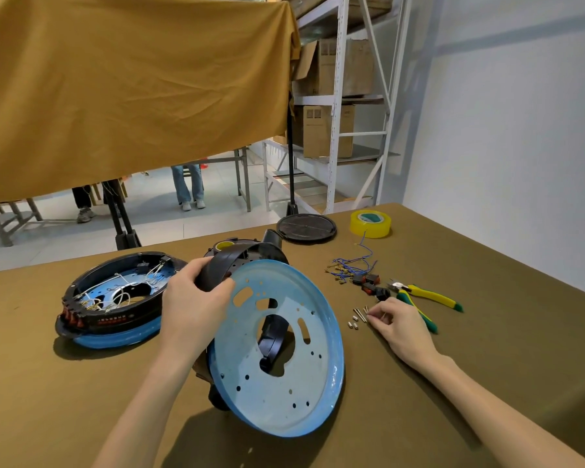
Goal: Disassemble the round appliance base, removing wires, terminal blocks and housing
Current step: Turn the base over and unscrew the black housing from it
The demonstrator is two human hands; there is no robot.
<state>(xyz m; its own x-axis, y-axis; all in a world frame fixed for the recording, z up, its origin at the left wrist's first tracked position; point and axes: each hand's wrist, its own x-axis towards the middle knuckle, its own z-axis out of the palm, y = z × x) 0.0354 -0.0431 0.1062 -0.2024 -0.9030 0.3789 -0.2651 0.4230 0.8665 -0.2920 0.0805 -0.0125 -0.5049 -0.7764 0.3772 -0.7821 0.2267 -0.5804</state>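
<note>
**Round base held tilted, screws under the right fingers**

Round appliance base (277, 346), a blue metal plate with a black housing (217, 268) behind it, stands tilted on its lower edge near the middle of the brown surface (487, 332). The left hand (196, 302) grips the black housing at the plate's upper edge, fingers curled round it. The right hand (399, 325) lies on the surface to the right, its fingertips pinching one of the small metal screws (360, 315). Just beyond are loose blue wires (352, 265) with red and black switches (372, 282), and yellow-green pliers (426, 295). A second base (115, 298), with its white wires inside, lies to the left. A roll of yellow tape (370, 223) and a black round cover (306, 228) lie at the far edge.
</note>
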